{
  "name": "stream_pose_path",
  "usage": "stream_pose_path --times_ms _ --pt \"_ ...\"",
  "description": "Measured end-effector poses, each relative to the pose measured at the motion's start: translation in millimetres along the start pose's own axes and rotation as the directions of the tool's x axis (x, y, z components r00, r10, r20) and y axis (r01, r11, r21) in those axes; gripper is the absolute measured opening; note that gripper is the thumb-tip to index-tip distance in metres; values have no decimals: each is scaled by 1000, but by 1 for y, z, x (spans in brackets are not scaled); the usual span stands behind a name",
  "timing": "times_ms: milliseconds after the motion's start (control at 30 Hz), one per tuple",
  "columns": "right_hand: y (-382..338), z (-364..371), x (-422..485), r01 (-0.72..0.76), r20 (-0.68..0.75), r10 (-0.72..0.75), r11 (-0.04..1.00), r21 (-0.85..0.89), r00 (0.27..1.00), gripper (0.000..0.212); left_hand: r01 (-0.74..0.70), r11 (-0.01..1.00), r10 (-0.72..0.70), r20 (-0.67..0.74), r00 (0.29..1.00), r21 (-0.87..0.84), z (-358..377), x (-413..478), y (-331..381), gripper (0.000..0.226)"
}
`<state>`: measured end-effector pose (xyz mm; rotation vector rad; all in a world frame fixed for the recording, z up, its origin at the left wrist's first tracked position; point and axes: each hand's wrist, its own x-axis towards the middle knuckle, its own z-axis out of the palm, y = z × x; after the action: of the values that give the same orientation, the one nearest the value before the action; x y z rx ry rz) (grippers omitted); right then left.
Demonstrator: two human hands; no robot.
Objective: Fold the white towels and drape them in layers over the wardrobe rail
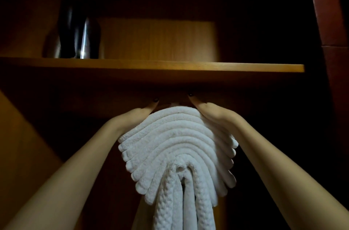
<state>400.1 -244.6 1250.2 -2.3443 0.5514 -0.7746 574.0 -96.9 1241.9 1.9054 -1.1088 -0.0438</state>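
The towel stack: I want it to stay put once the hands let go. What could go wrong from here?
1. The towels hang in many thick layers, fanned over a rail hidden beneath them. Once the left hand and right hand release, the outer layers might slide sideways.
2. The stack's top sits close under the shelf, so fingers pulling out could drag the top layer askew.
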Motion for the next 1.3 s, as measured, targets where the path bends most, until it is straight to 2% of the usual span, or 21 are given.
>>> stream_pose_path --times_ms 67,167,233,267,367,433,567,667,767,867,1067,1167,1300 --pt "-1 2 0 -18 17 17 999 41 1000 81 6 1000 -6 19 1000 -8 2 -1 1 86" --pt "-1 4 -6 -36 43 37 999 -13 998 88 25 999 -22 95 995 -30 3 -9 0 79" --pt "-2 4 -11 -44 -3 44 996 -74 999 92 15 1000 -13 150 989 -15 -1 -16 0 78" --pt "-2 3 -15 -38 -54 33 994 -102 998 87 -11 999 6 132 991 38 -4 -19 2 77" --pt "1 -4 -31 62 -192 -92 985 -158 977 51 -201 927 213 -4 977 316 -14 -36 9 60" --pt "1 -9 -49 129 -218 -179 965 -227 960 38 -347 846 378 3 926 404 -21 -50 9 44" --pt "-1 -9 -98 218 -223 -300 919 -330 928 45 -478 747 532 17 847 462 -28 -82 -5 38" --pt "6 15 -144 254 -221 -367 874 -415 903 46 -480 708 570 -17 821 518 -17 -121 -28 42" --pt "18 58 -191 285 -81 -391 783 -553 917 49 -390 619 513 25 858 682 -1 -183 -63 49" --pt "24 102 -234 304 16 -366 746 -592 930 54 -304 527 383 97 919 793 1 -249 -98 56" --pt "15 209 -306 426 194 -386 722 -546 902 58 -204 471 183 132 974 858 -21 -395 -173 60" --pt "7 279 -344 452 322 -326 742 -495 889 63 -190 435 68 179 982 880 -36 -469 -220 61" --pt "-18 375 -393 530 501 -295 729 -433 814 64 -131 376 -100 181 978 917 -61 -564 -288 62"
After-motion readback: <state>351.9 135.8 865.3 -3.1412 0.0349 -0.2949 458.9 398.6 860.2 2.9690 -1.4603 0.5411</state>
